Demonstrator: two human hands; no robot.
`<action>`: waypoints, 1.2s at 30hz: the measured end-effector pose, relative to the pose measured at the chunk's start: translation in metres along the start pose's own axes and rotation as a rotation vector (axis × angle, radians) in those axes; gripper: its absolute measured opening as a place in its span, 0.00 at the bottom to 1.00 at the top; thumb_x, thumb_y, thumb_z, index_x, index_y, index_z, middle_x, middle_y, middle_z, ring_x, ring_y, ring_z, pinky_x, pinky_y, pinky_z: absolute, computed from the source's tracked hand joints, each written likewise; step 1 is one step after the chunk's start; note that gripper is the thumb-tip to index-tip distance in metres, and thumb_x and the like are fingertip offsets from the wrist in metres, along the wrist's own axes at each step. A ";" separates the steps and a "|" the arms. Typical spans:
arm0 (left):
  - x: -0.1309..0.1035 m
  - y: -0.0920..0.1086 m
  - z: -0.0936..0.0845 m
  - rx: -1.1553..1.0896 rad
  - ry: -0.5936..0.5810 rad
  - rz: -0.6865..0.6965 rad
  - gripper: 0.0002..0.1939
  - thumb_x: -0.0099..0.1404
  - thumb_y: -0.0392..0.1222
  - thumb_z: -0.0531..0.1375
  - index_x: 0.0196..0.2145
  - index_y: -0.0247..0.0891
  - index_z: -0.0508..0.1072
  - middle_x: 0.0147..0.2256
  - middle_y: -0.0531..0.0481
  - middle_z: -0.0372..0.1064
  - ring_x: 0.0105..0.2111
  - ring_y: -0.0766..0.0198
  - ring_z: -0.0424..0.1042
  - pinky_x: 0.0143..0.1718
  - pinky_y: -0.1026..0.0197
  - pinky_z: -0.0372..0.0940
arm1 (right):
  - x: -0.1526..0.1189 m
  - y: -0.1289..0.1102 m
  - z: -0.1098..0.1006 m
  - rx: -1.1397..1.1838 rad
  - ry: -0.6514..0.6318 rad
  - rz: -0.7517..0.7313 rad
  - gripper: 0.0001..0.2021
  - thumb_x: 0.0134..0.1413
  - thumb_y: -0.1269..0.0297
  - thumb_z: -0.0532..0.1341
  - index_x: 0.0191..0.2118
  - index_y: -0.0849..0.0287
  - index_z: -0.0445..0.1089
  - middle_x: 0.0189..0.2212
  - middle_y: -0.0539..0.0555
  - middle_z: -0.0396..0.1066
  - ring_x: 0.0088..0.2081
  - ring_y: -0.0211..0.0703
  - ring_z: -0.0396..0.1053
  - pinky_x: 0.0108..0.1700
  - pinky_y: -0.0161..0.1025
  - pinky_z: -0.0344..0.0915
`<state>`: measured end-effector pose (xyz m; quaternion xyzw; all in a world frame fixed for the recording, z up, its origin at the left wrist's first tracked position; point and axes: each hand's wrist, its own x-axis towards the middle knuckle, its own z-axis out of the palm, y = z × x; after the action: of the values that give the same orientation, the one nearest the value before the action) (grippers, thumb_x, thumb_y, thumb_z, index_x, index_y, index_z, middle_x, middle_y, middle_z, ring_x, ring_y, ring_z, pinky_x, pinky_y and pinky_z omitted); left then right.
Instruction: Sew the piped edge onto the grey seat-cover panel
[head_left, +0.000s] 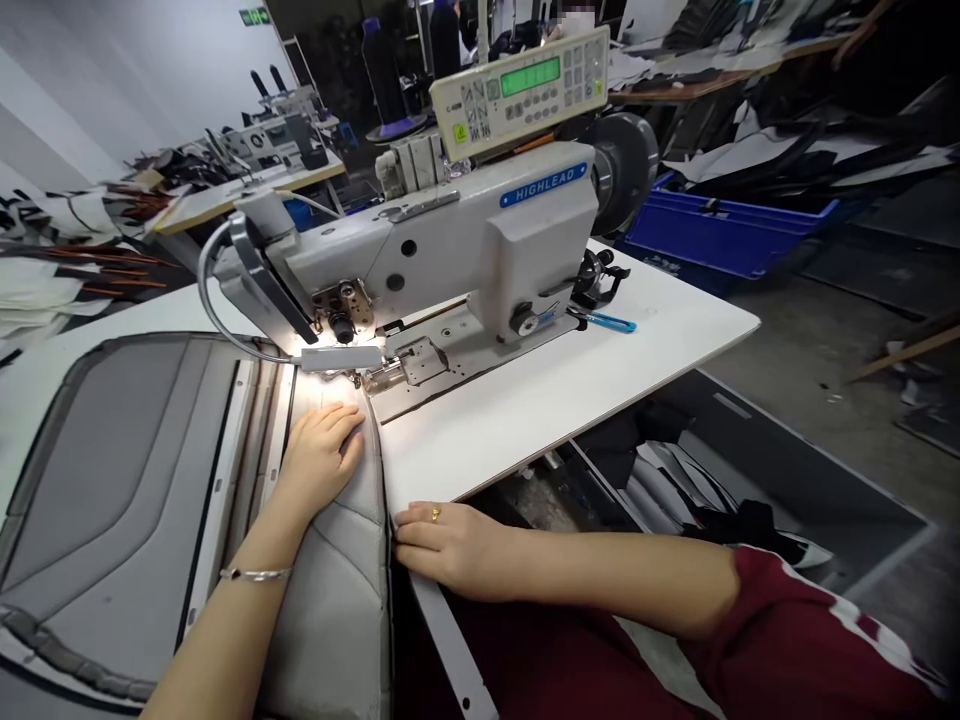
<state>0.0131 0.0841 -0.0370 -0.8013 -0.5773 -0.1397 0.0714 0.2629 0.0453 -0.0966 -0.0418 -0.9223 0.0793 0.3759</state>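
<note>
A grey padded cover piece with stitched seams lies across the sewing machine's table, its edge running up to the lit needle area. My left hand rests flat on it just in front of the presser foot, fingers stretched out. At the cover's right edge, by the table's front, my right hand is closed on a grey strip that hangs down toward my lap. The fingertips touch the cover's edge; the thumb is hidden. The sewing machine stands over the work, with a small lamp shining at the needle.
Blue thread snips lie on the white table behind the machine arm's base. An open grey bin with cut pieces stands below right. Farther back are a blue crate and another sewing machine.
</note>
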 end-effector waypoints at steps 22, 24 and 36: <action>0.007 -0.004 0.011 0.083 0.077 0.022 0.16 0.71 0.44 0.49 0.42 0.39 0.76 0.48 0.42 0.75 0.52 0.46 0.71 0.54 0.40 0.61 | 0.032 0.018 0.007 -0.147 -0.164 -0.005 0.08 0.61 0.74 0.56 0.30 0.62 0.67 0.34 0.56 0.72 0.41 0.45 0.71 0.48 0.42 0.66; 0.008 -0.004 0.012 0.085 0.087 0.013 0.16 0.71 0.44 0.49 0.41 0.40 0.76 0.47 0.43 0.75 0.51 0.48 0.72 0.54 0.41 0.61 | 0.035 0.020 0.007 -0.148 -0.190 0.007 0.08 0.60 0.73 0.56 0.30 0.62 0.68 0.34 0.57 0.72 0.41 0.46 0.71 0.48 0.42 0.66; 0.021 -0.008 0.022 0.108 0.126 -0.076 0.17 0.67 0.40 0.49 0.39 0.39 0.79 0.43 0.43 0.75 0.43 0.51 0.73 0.48 0.50 0.67 | 0.050 0.042 0.000 -0.084 -0.401 -0.009 0.08 0.63 0.70 0.56 0.38 0.66 0.72 0.40 0.63 0.71 0.48 0.54 0.68 0.53 0.48 0.62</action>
<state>0.0144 0.1115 -0.0518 -0.7633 -0.6086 -0.1612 0.1451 0.2277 0.0938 -0.0701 -0.0369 -0.9814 0.0457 0.1830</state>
